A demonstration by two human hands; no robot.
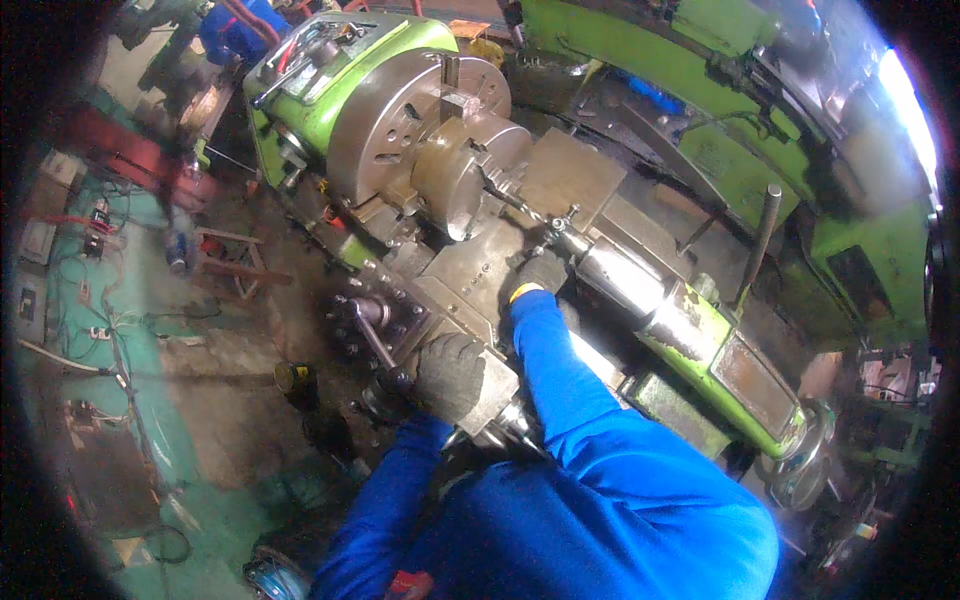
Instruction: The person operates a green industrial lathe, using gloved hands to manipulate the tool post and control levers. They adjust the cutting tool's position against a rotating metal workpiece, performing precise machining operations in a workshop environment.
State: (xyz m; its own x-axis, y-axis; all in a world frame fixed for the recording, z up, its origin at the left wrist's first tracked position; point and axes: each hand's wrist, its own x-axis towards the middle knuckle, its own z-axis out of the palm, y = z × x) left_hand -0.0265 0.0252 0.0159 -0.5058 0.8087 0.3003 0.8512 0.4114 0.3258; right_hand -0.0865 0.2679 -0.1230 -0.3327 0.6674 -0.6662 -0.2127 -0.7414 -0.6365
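A large lathe takes up the middle of the view. Its slotted faceplate (pixel 375 125) carries a round metal workpiece (pixel 450 180). A twist drill (pixel 515 205) points from the tailstock quill (pixel 620 275) toward that workpiece. My gloved right hand (pixel 543 272) is closed at the near side of the drill's holder, at the lower end of a small T-handled chuck key (pixel 560 225); its fingertips are partly hidden. Nearer to me, my gloved left hand (pixel 450 375) lies over the metal tool slide (pixel 490 390), fingers resting on it, beside a lever handle (pixel 375 335).
The green tailstock body (pixel 740 370) with its handwheel (pixel 803 470) stands to the right, a tall lever (pixel 765 235) rising behind it. The green headstock (pixel 330 85) is at the far left. Cables (pixel 120 360) run over the green floor (pixel 165 400).
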